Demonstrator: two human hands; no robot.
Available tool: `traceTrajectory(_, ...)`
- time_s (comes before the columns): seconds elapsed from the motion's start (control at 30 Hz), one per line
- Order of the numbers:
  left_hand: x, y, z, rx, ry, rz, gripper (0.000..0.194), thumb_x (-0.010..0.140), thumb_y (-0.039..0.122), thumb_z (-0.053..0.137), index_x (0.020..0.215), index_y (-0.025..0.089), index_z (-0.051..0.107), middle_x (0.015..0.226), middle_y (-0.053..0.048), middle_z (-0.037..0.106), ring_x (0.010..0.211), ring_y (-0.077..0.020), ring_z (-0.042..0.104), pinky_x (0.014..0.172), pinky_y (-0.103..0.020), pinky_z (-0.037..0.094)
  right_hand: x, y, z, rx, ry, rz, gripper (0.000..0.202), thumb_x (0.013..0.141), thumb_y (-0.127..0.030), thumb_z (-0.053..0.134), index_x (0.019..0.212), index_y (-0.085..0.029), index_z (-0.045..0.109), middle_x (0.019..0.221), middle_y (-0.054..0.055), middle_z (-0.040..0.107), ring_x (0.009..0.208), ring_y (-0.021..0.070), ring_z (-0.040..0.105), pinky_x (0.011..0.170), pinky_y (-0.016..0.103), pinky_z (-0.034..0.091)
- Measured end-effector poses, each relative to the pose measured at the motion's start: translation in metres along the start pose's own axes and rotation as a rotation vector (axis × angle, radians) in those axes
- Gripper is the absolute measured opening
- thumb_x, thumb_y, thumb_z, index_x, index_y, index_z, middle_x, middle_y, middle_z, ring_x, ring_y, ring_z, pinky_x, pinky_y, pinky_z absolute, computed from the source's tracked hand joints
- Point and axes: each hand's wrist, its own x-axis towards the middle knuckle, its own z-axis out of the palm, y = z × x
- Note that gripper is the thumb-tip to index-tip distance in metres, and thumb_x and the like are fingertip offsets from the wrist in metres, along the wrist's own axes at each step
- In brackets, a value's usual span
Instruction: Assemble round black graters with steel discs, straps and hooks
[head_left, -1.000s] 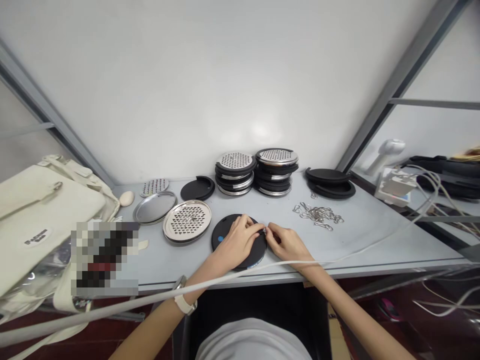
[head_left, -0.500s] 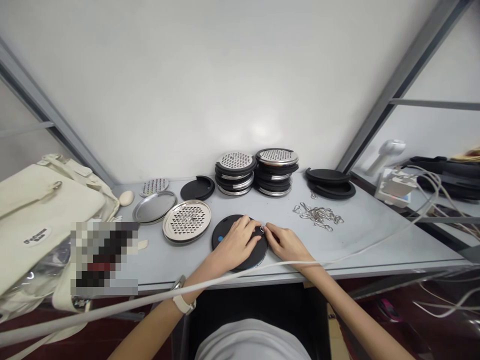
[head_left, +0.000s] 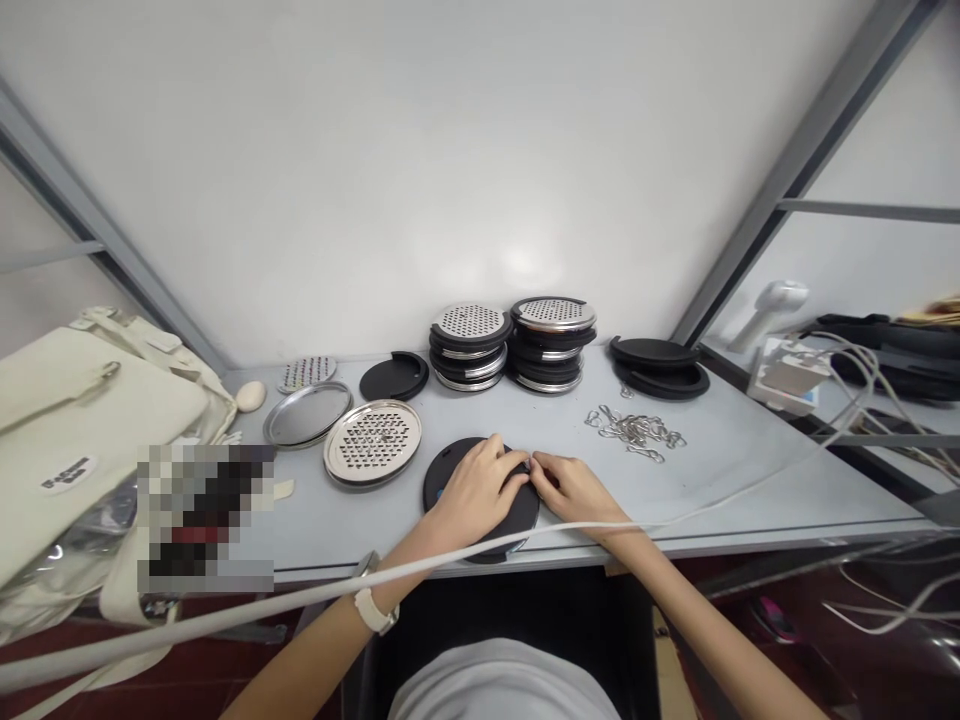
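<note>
A round black disc (head_left: 450, 463) lies near the table's front edge, with a bit of blue showing beside my left hand. Over the disc rests my left hand (head_left: 484, 487), its thumb and forefinger gripping the disc's right edge. My right hand (head_left: 571, 487) meets it there, fingertips pinched on something I cannot make out. In the earlier frame a small metal hook showed at this spot; now the fingers cover it. To the right lies a pile of metal hooks (head_left: 637, 430). Left of the disc is a round metal grater plate (head_left: 373, 443).
Two stacks of grater discs (head_left: 470, 345) stand at the back. Black holders (head_left: 660, 378) lie back right, another black holder (head_left: 391, 378) back left beside plain metal discs (head_left: 307, 413). A white cable (head_left: 465, 553) crosses in front of my wrists. A cream bag (head_left: 97, 400) sits far left.
The black disc has turned and shifted slightly toward me, and its blue spot is now mostly covered. My left hand has moved slightly right. The small hook is hidden between my fingertips.
</note>
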Motion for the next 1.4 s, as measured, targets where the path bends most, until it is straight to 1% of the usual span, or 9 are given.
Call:
traceTrajectory(0.13,-0.0001,0.0013,0.0023,0.031,0.027,0.013,0.02,0.092,0.023,0.043,0.106,0.018,0.057,0.093,-0.005,0.049,0.088,-0.0182,0.05,0.08,-0.032,0.044,0.0007,-0.0004,0.0001,-0.008,0.001,0.009,0.031,0.094,-0.028,0.031,0.073,-0.019,0.052,0.067,0.002,0.061,0.057,0.0141,0.054,0.056,0.024,0.033)
traceTrajectory(0.3,0.0001,0.0022,-0.0003,0.044,0.016,0.02,0.02,0.091,0.021,0.044,0.107,0.018,0.056,0.093,-0.005,0.05,0.088,-0.0185,0.051,0.08,-0.032,0.043,0.0006,-0.001,-0.0002,-0.018,-0.001,0.009,0.031,0.094,-0.027,0.03,0.071,-0.02,0.049,0.066,0.002,0.061,0.057,0.0139,0.054,0.057,0.024,0.033)
traceTrajectory(0.5,0.0006,0.0044,-0.0029,0.048,0.02,0.019,0.019,0.093,0.023,0.042,0.1,0.018,0.058,0.089,-0.004,0.05,0.084,-0.0173,0.051,0.077,-0.031,0.043,0.0003,-0.0012,-0.0002,-0.03,0.001,0.005,0.031,0.094,-0.028,0.03,0.072,-0.02,0.05,0.067,0.003,0.061,0.058,0.0144,0.055,0.057,0.024,0.033)
traceTrajectory(0.77,0.0027,0.0046,-0.0055,0.065,-0.007,0.044,0.018,0.092,0.018,0.042,0.101,0.018,0.058,0.089,-0.004,0.051,0.084,-0.0173,0.05,0.078,-0.031,0.043,0.0011,-0.0007,0.0006,-0.038,-0.001,0.0,0.031,0.095,-0.028,0.029,0.074,-0.019,0.051,0.068,0.003,0.061,0.06,0.0149,0.056,0.057,0.024,0.034)
traceTrajectory(1.07,0.0034,0.0039,-0.0069,0.044,-0.017,0.057,0.018,0.092,0.019,0.042,0.1,0.018,0.058,0.089,-0.004,0.052,0.085,-0.0176,0.051,0.078,-0.032,0.043,0.001,-0.0013,0.0005,-0.034,0.015,0.017,0.031,0.094,-0.028,0.03,0.074,-0.019,0.052,0.067,0.003,0.061,0.056,0.0144,0.054,0.055,0.024,0.033)
traceTrajectory(1.4,0.0037,0.0015,-0.0077,0.032,-0.017,0.069,0.016,0.092,0.018,0.044,0.098,0.017,0.058,0.088,-0.003,0.052,0.085,-0.0169,0.051,0.078,-0.03,0.042,0.0011,0.0018,0.0025,0.02,0.021,0.017,0.032,0.094,-0.032,0.029,0.072,-0.02,0.049,0.064,0.001,0.059,0.056,0.0143,0.053,0.055,0.024,0.033)
